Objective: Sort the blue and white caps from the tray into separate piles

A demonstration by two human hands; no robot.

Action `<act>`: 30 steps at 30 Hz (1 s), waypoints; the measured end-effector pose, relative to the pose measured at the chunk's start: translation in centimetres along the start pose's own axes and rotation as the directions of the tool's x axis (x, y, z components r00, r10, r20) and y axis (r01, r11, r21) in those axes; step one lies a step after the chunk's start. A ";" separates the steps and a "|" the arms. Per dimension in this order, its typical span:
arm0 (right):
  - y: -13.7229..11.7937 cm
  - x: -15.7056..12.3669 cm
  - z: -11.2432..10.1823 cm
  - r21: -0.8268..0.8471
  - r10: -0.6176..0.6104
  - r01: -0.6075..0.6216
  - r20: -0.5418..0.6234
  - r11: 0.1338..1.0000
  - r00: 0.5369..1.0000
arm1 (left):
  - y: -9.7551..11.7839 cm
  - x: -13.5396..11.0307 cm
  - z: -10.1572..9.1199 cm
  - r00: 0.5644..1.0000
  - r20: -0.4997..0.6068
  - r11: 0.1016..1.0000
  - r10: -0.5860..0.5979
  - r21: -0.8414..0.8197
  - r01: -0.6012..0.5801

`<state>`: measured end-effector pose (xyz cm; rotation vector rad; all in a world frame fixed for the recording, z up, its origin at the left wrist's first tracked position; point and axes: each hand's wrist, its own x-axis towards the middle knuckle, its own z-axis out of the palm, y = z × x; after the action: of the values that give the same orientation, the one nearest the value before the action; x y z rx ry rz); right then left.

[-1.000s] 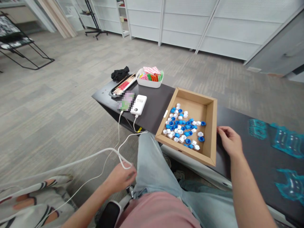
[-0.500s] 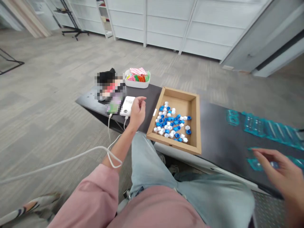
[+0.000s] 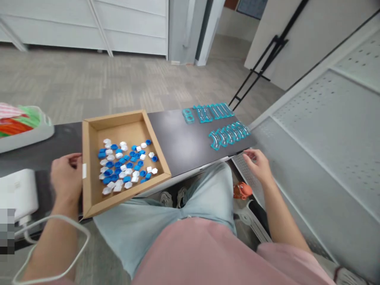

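My left hand (image 3: 67, 176) rests at the left wall of a shallow cardboard box (image 3: 115, 121). Its fingers are curled in, with no object visible in them; the tips are partly hidden at the box wall. Inside the box lie several small blue (image 3: 108, 173) and white (image 3: 128, 185) hexagonal pieces, mixed and heaped toward the near left. My right hand (image 3: 257, 164) hovers by the table's front right corner, holding nothing, its thumb apart from loosely bent fingers. Just beyond it are clear teal-edged curved pieces (image 3: 230, 135) in a row.
Behind that row lie straight teal-edged pieces (image 3: 212, 112) and a small ring-shaped pair (image 3: 188, 116) on the dark table (image 3: 175, 138). At left are a white tub (image 3: 44, 132) of colourful items, a white power bank (image 3: 18, 194) and a cable (image 3: 84, 229). A grey perforated panel (image 3: 320, 158) stands right.
The view has swung right. My left hand has gone from beside the power bank to the box's left wall. My right hand has moved from over the teal-edged pieces to the table's front edge.
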<state>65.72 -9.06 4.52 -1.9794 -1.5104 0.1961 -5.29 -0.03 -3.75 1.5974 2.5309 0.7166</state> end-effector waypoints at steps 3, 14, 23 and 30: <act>0.2 0.9 1.6 -0.008 -0.021 0.021 0.048 1.000 0.999 | -0.7 0.0 0.0 1.000 0.022 1.000 -0.008 0.011 0.008; -2.8 5.6 10.4 -0.208 0.057 -0.042 0.066 0.977 0.996 | 0.8 -0.4 -1.2 0.996 0.055 0.994 -0.070 0.085 0.066; -3.8 6.2 13.2 -0.150 0.048 -0.026 0.144 0.988 0.988 | 2.7 -1.3 -2.9 0.992 0.042 0.993 -0.117 0.008 0.117; -6.1 4.7 14.0 -0.175 -0.045 0.083 0.210 0.981 0.977 | 2.5 -1.0 -2.4 0.991 0.032 0.991 -0.129 0.027 0.128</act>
<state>55.63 1.60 -1.91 -2.1017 -1.7776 0.2488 -3.48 -0.86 -0.77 1.4242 2.5999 0.6411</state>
